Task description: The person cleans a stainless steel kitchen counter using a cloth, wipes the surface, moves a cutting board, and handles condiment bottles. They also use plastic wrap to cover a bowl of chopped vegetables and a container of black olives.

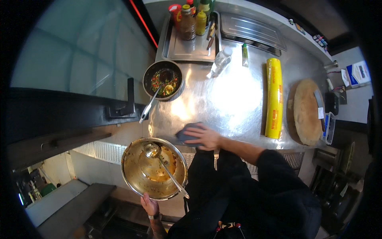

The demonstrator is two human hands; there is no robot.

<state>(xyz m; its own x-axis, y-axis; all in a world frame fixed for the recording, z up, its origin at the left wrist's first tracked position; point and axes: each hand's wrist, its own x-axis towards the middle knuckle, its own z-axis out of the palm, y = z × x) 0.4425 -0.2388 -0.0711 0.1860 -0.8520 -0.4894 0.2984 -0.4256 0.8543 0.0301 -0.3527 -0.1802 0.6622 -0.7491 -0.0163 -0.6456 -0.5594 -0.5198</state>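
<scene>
A large steel mixing bowl [134, 176] hangs beyond the counter's near left edge, and my left hand [150, 205] grips its lower rim. Sauce residue coats the bowl's inside, where a metal ladle [171, 174] rests with its handle over the rim. My right hand [204, 136] lies with spread fingers on a dark cloth [182, 135], pressing it onto the steel counter [167, 119] at its near edge. Farther back on the left stands a dark round pan [146, 78] holding chopped red and green bits in dark liquid, with a spoon [150, 104] leaning out of it.
A steel tray [191, 52] with bottles stands at the back left, near a clear plastic bottle [220, 62] and a green tube [245, 55]. Rightward lie a yellow film roll [274, 98] and a round wooden board [306, 116] bearing a knife [319, 103]. A door handle [130, 95] juts out left.
</scene>
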